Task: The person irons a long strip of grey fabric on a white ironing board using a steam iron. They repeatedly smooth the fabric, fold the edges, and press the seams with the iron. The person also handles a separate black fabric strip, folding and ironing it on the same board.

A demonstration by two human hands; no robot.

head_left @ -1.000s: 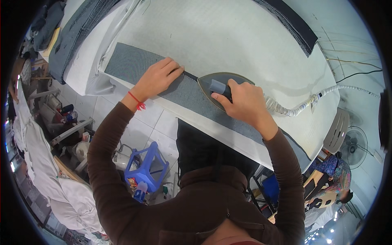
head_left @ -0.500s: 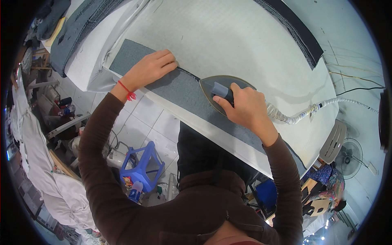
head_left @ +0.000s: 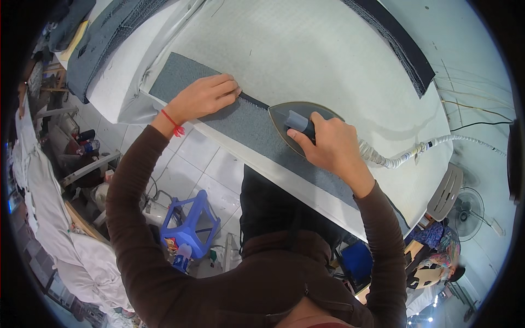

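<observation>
A long grey-blue denim strip (head_left: pixel 257 129) lies along the near edge of the white-covered ironing table (head_left: pixel 290 60). At its far edge the fingers of my left hand (head_left: pixel 210 96) are curled and closed on the cloth, their tips partly hidden. A dark folded edge shows between that hand and the iron (head_left: pixel 280 112). My right hand (head_left: pixel 334 143) is wrapped round the iron's dark handle. The iron rests flat on the strip, its pointed tip toward my left hand. Behind it trails a white-wrapped hose (head_left: pixel 391 162).
Stacked denim pieces (head_left: pixel 117 41) lie at the far left, and a dark denim bundle (head_left: pixel 399 49) at the far right. A blue plastic stool (head_left: pixel 191 224) stands on the tiled floor below. To the right are a fan (head_left: pixel 468 213) and another person (head_left: pixel 445 257).
My left hand has shifted slightly nearer along the strip's edge, and more of the dark fold shows beside it. The iron has hardly moved.
</observation>
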